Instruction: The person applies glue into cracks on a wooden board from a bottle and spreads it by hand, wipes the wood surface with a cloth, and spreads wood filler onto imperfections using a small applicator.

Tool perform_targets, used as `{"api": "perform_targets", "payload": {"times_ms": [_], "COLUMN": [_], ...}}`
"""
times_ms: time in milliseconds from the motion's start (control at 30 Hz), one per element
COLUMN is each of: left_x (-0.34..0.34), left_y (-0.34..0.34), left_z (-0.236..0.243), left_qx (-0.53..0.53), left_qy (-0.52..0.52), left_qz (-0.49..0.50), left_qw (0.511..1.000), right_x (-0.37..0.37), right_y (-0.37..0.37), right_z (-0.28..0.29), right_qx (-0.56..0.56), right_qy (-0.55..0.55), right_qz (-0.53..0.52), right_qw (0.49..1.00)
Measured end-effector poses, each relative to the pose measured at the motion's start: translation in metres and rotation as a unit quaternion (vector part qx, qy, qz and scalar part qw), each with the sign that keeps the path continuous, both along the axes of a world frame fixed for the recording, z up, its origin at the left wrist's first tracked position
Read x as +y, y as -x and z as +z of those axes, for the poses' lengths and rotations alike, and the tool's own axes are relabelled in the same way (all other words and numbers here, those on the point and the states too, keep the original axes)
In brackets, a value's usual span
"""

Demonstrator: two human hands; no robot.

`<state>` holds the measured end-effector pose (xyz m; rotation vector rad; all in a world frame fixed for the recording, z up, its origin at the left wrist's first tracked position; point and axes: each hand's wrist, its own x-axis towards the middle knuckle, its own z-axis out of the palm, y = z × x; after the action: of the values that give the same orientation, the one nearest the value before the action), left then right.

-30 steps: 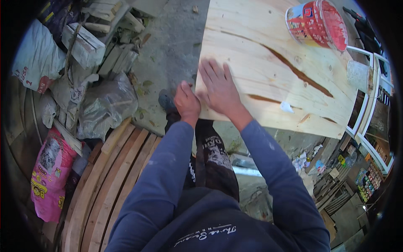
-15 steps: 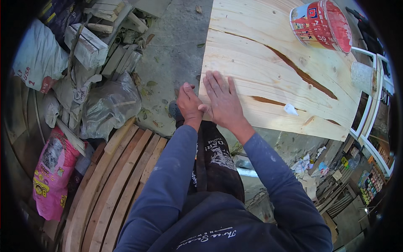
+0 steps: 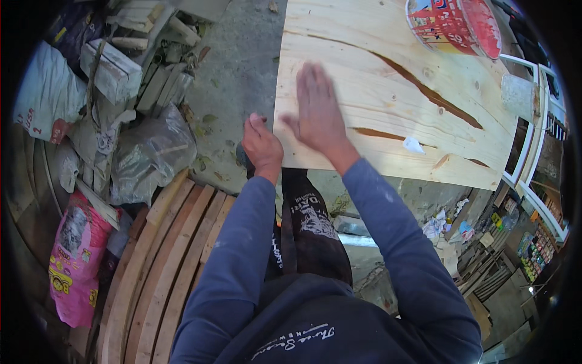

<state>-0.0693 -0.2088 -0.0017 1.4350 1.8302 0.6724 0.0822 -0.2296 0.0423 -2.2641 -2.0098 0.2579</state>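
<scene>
Our right hand [image 3: 319, 112] flat, thumb apart, over wooden board [image 3: 394, 112], our left hand [image 3: 263, 147] half curled at board's edge, hold unclear, red-splashed bucket [image 3: 445, 27] on top.

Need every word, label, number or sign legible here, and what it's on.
Locations only; I won't copy wording.
Dark sweatshirt: white script plus small capitals, legible.
Dark trousers: white lettering, partly legible.
Bucket: lettering, partly hidden by red smears.
White sack: red characters, partly legible.
Pink bag: yellow patch, one large letter; rest too small.
Wooden board: none visible.
</scene>
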Motion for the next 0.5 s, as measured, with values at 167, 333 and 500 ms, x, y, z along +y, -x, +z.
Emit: {"api": "perform_targets", "payload": {"times_ms": [167,333,500], "left_x": [0.000,0.005,0.001], "left_y": [0.000,-0.004,0.003], "left_z": [-0.001,0.003,-0.004], "left_qx": [0.021,0.017,0.024], "left_qy": [0.038,0.040,0.059], "left_qz": [-0.020,-0.039,-0.008], "left_qw": [0.999,0.998,0.998], "right_x": [-0.069,0.013,-0.065], "right_y": [0.001,-0.002,-0.004], "right_z": [-0.004,-0.006,-0.012], "right_qx": [0.130,0.057,0.138], "right_qy": [0.039,-0.033,0.072], "right_qz": [0.065,-0.013,0.144], "right_qw": [0.989,0.998,0.977]}}
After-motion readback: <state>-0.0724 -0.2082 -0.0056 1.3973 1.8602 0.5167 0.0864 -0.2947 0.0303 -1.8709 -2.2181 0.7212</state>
